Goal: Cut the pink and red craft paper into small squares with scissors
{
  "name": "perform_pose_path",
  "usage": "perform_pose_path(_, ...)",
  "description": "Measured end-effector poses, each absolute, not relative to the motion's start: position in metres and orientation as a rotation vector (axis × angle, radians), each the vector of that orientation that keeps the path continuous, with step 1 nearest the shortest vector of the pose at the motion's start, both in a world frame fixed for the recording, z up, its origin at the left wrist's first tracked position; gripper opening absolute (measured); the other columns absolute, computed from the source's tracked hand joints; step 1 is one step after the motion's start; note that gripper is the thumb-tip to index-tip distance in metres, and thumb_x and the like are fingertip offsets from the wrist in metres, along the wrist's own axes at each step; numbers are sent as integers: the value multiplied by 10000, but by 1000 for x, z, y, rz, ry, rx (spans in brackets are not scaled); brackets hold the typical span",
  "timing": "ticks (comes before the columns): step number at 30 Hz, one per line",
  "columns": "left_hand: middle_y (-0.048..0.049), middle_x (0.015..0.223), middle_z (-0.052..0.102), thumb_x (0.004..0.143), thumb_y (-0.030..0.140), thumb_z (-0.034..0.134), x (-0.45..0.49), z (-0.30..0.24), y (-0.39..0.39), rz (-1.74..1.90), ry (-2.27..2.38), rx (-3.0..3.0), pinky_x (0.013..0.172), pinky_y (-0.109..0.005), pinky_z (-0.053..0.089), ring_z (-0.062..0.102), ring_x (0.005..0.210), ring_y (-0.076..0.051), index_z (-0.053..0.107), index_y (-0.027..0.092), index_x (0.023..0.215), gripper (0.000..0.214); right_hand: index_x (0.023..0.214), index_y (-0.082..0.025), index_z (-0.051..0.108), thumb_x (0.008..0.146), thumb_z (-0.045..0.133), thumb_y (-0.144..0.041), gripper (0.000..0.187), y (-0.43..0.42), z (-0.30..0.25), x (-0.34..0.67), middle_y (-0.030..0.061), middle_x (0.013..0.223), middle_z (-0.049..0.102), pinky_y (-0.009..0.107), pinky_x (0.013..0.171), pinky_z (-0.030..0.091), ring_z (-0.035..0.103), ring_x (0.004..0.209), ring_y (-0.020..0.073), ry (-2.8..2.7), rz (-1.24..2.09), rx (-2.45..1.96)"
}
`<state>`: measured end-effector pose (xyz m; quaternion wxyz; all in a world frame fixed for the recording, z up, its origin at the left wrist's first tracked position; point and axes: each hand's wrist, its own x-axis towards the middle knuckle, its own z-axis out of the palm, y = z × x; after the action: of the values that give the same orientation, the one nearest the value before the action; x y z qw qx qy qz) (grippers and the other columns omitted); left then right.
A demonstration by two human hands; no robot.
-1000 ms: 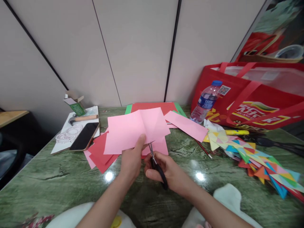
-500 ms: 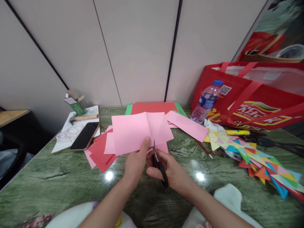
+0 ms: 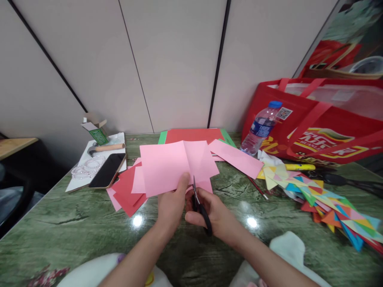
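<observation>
A pink sheet of paper [image 3: 164,165] with a crease down it is pinched at its lower edge by my left hand [image 3: 172,205], thumb on top. My right hand [image 3: 214,213] grips black-handled scissors [image 3: 205,217], whose blades point up and meet the sheet's lower edge close to my left thumb. Part of the blades is hidden by the paper and fingers. Behind and below the sheet lie red paper pieces [image 3: 127,187] and more pink paper. To the right, a loose pink strip [image 3: 236,158] rests on the green table [image 3: 89,235].
At left are a phone [image 3: 108,170], a hammer [image 3: 106,148], a bead string and a small open box [image 3: 97,131]. At right stand a water bottle [image 3: 260,128] and a red bag [image 3: 326,119]. Folded coloured paper [image 3: 329,199] and a yellow marker [image 3: 299,167] lie in front.
</observation>
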<state>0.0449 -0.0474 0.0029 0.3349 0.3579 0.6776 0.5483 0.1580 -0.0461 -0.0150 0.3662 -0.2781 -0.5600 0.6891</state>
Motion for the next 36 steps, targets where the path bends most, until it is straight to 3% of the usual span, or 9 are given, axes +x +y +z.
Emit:
perform_pose_path(23,-96,1000,660,643,451,645,46,9,-49,1441,1769,900,953,-380,326,552,1011,-266,665,194,824,315,725,-184,467,613,709,-443,372,-46,-13,157,-45,643,407,226,525,308,362,582,100,-1462,1717,-779)
perform_pose_path(36,-88,877,688,584,309,717,46,11,-50,1601,1631,819,963,-363,321,520,1075,-271,654,201,664,148,712,-186,475,588,720,-455,384,-46,-16,157,-48,630,402,220,507,297,350,566,98,-1467,1669,-775)
